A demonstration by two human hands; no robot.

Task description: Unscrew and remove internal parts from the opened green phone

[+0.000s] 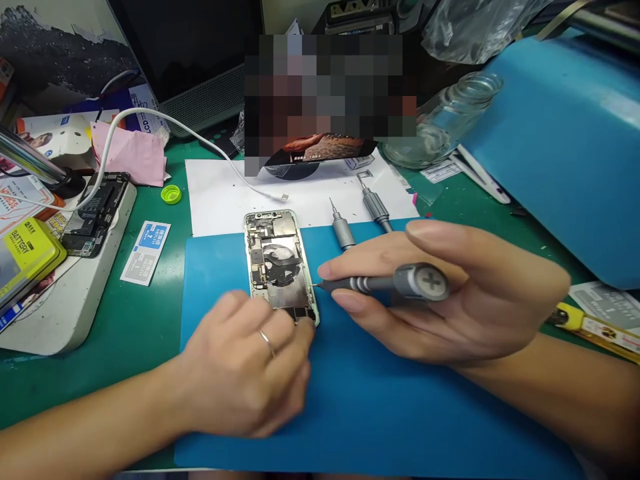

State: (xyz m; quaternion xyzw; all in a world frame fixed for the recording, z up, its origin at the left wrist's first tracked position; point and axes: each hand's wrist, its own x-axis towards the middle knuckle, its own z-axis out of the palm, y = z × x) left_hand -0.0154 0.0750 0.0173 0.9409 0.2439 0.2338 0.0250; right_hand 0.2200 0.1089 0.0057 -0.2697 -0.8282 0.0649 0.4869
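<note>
An opened smartphone [283,263] lies on the blue mat [360,407], its inner boards and metal plate exposed. Over its lower end is my left hand [255,367], fingers curled, with a ring on one finger. Its fingertips touch the phone's bottom right corner; whether they pinch anything there is hidden. My right hand [450,293] is closed round a dark grey precision screwdriver [385,283]. The driver lies nearly level, its tip close to the phone's right edge. Two more grey screwdrivers [342,227] [374,203] lie beyond my right hand.
A white cable [165,117] arches across the left to a white paper sheet [215,193]. At left are another opened phone [97,213], a yellow battery box [30,257] and a green cap [171,194]. A glass jar [445,120] lies at back right; a yellow tape measure [595,327] is far right.
</note>
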